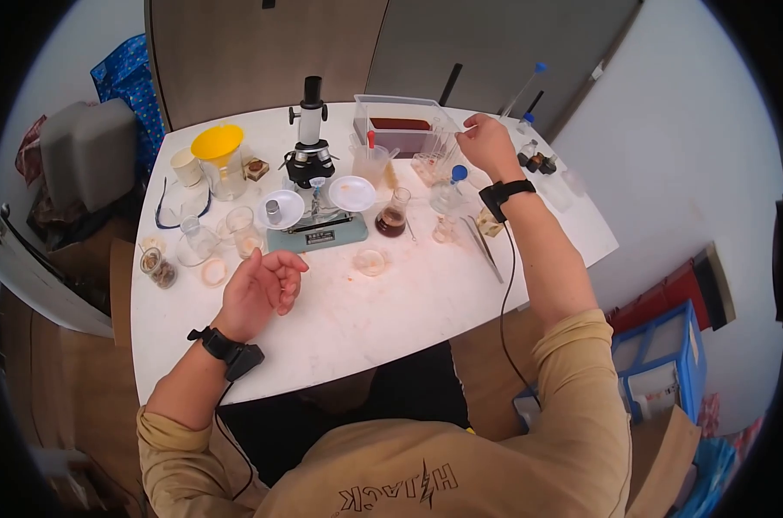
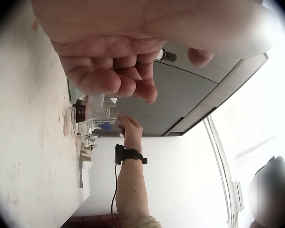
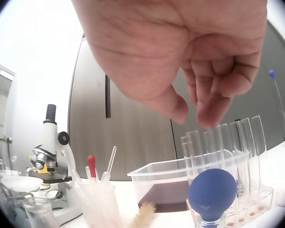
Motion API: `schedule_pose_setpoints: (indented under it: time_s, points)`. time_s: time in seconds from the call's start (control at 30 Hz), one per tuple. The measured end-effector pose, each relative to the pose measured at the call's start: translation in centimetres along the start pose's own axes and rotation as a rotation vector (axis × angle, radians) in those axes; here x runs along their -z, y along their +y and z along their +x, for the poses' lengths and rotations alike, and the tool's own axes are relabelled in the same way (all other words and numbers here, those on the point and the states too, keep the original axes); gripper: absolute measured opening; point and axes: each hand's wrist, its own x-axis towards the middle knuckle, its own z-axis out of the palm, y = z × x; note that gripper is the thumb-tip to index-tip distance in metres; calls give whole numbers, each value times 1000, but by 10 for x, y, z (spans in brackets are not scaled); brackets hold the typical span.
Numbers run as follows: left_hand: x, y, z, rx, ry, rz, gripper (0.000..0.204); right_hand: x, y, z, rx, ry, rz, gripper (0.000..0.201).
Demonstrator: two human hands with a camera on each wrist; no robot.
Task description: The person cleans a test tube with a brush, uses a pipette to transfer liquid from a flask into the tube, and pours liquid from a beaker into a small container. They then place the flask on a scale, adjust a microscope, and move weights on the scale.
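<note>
Near the desk's [image 1: 391,293] far right corner, our right hand [image 1: 488,143] hovers over the test tubes [image 3: 228,156], fingertips pinched, nothing visibly held; our left hand [image 1: 260,289] rests loosely curled, idle. We judge the work barely begun.

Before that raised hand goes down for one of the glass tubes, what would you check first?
1. Right hand above the test tubes: ok.
2. Right hand's grip free: ok, fingers pinched together with nothing seen between them.
3. Tubes upright in their rack: ok.
4. Blue bulb close in front of the tubes, easy to knock: not ok.
5. Left hand resting on the table, loosely curled, holding nothing: ok.
6. Liquid inside the tubes: cannot tell.
</note>
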Motion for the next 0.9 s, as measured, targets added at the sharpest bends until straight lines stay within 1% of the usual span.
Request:
schedule_pose_setpoints:
  time_s: [0.1,0.2,0.37,0.43,0.47,0.5,0.57,0.63,0.7,0.73,0.77,0.83,0.87,0.9]
  points:
    - [1,0,0,-5,9,11,77,23,-4,-22,16,48,41,40]
    - [3,1,0,-8,21,18,76,40,1,-48,25,38,88,39]
    - [2,0,2,-11,26,17,75,41,31,-95,-32,13,204,37]
    - [0,0,2,-19,46,13,74,34,41,-114,-123,-150,298,33]
    - [0,0,2,-15,38,17,74,30,45,-125,-161,-184,355,31]
    - [-1,0,2,-16,34,14,73,25,47,-135,-165,-176,358,31]
    - [0,-1,2,-16,28,18,73,16,53,-151,-170,-240,328,31]
    - [1,-1,3,-22,29,17,72,14,54,-164,-152,-246,297,31]
    - [2,-1,3,-21,31,17,71,14,52,-175,-115,-239,190,32]
    - [2,-1,3,-17,35,11,71,14,51,-177,-98,-265,217,37]
    - [2,-1,2,-21,40,11,71,13,49,-180,-92,-268,219,37]
    - [2,0,2,-22,26,-5,72,9,45,-179,4,-264,215,47]
    - [2,0,2,-28,32,-4,72,6,43,-179,12,-267,217,47]
    - [2,0,2,-26,22,-3,72,3,41,-178,40,-253,232,52]
